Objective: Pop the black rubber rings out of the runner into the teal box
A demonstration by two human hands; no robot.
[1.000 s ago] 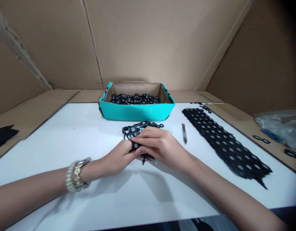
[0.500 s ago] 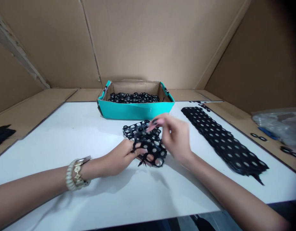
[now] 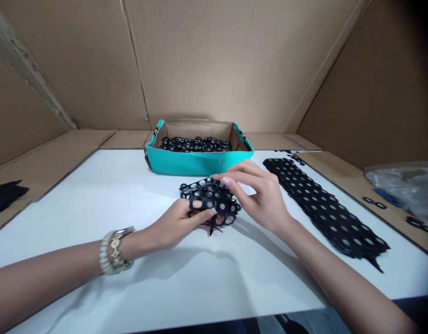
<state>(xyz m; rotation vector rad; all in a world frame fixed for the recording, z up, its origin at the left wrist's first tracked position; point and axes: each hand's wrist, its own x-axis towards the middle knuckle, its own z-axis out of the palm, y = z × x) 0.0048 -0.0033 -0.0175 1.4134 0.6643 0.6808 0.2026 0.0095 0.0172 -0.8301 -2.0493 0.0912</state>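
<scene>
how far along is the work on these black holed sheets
Looks done: the teal cardboard box already holds a heap of loose black rings. In hand: a small black perforated sheet, held by the left hand, with the right hand over it. Left: a long black perforated strip lying whole on the white table.

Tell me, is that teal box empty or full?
Partly full: the teal cardboard box holds a shallow layer of black rings, well below its rim.
</scene>
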